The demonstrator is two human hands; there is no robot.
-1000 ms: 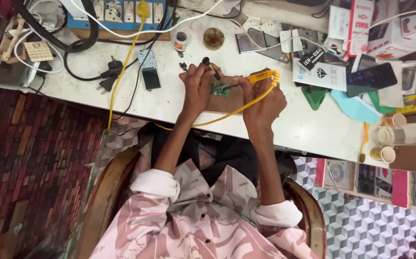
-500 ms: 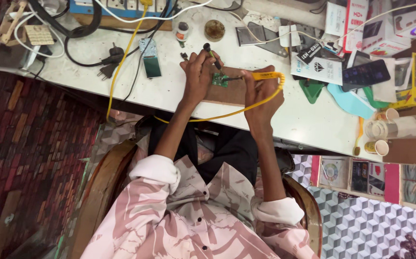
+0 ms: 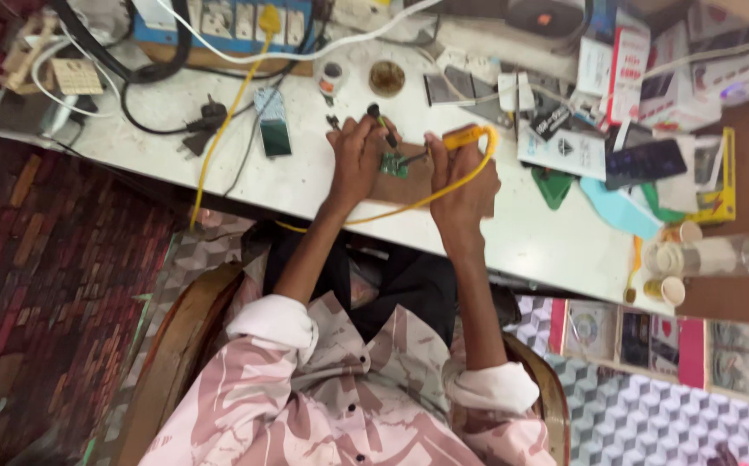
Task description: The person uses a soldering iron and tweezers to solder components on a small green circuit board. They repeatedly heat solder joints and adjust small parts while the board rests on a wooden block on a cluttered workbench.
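Partly hidden green circuit board [image 3: 394, 164] under left hand [image 3: 357, 160] clasping dark tool [image 3: 381, 122], right hand [image 3: 461, 173] gripping yellow soldering iron [image 3: 465, 136]

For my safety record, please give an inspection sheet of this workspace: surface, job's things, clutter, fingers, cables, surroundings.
Surface: white table, crowded at the back.
Job's things: small green circuit board on a brown pad; yellow-handled soldering iron.
Clutter: boxes, dark phone, small round tin, paper cups.
Fingers: left hand pinches a thin dark tool beside the board; right hand grips the iron.
Cables: yellow cord to a blue power strip; black and white leads.
Surroundings: wooden chair, red patterned carpet.
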